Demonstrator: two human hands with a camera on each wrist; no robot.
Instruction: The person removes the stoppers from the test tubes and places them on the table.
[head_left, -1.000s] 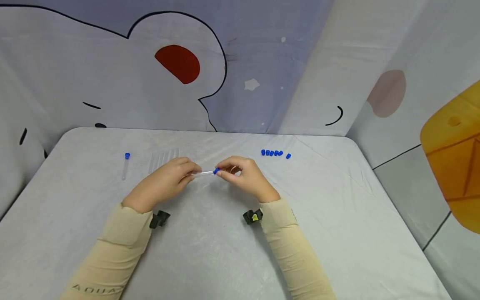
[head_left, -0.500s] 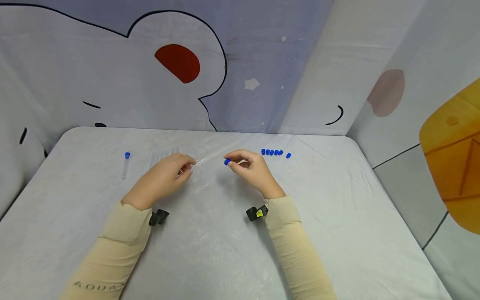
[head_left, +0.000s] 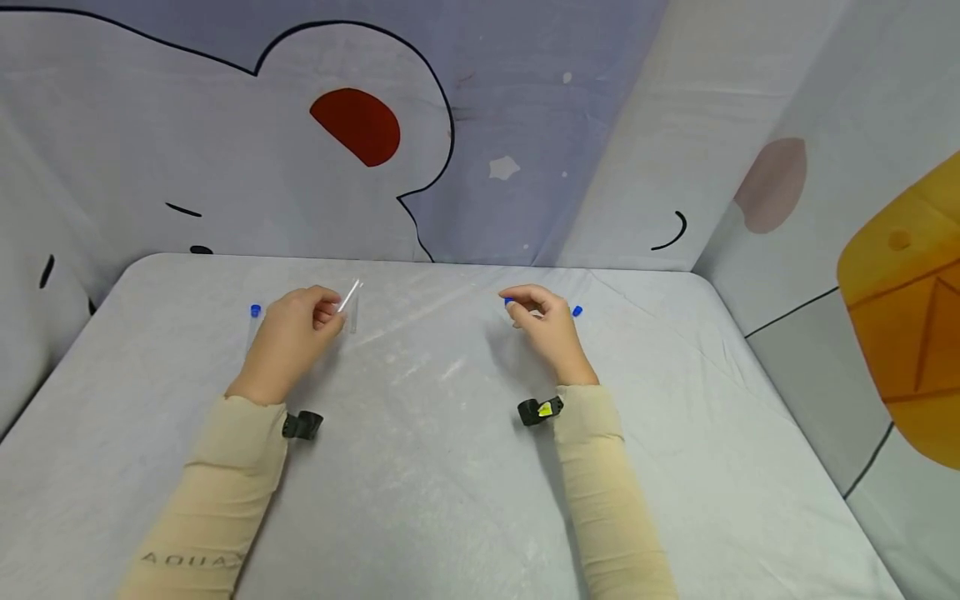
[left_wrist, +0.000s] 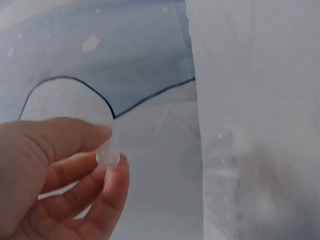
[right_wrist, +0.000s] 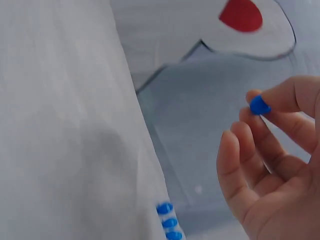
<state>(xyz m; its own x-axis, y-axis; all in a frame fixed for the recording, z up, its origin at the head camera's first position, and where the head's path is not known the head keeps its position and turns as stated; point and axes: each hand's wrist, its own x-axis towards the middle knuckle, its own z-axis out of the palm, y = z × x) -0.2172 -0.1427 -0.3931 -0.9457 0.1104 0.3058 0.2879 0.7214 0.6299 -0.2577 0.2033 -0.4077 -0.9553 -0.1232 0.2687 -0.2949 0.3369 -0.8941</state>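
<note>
Between the thumb and fingers of my left hand (head_left: 291, 337) a clear, uncapped test tube (head_left: 349, 296) is pinched, tilted above the table. Its rounded end (left_wrist: 108, 157) shows at the fingertips in the left wrist view. My right hand (head_left: 549, 329) pinches a small blue cap (right_wrist: 259, 105) with thumb and fingertips, apart from the tube. Several clear tubes (left_wrist: 225, 175) lie in a row on the table; the left hand hides most of them from the head view. Beside that hand lies a tube with a blue cap (head_left: 255, 311), partly covered.
Several loose blue caps (right_wrist: 170, 222) sit in a row at the back right, mostly behind the right hand in the head view. One cap (head_left: 577, 311) lies right of it. A white cloth covers the table (head_left: 435, 467), and printed fabric walls (head_left: 525, 125) stand behind and beside it.
The blue cap has come off the tube and moved away right with my right hand, toward the loose caps. My left hand has carried the tube left and back, toward the row of tubes.
</note>
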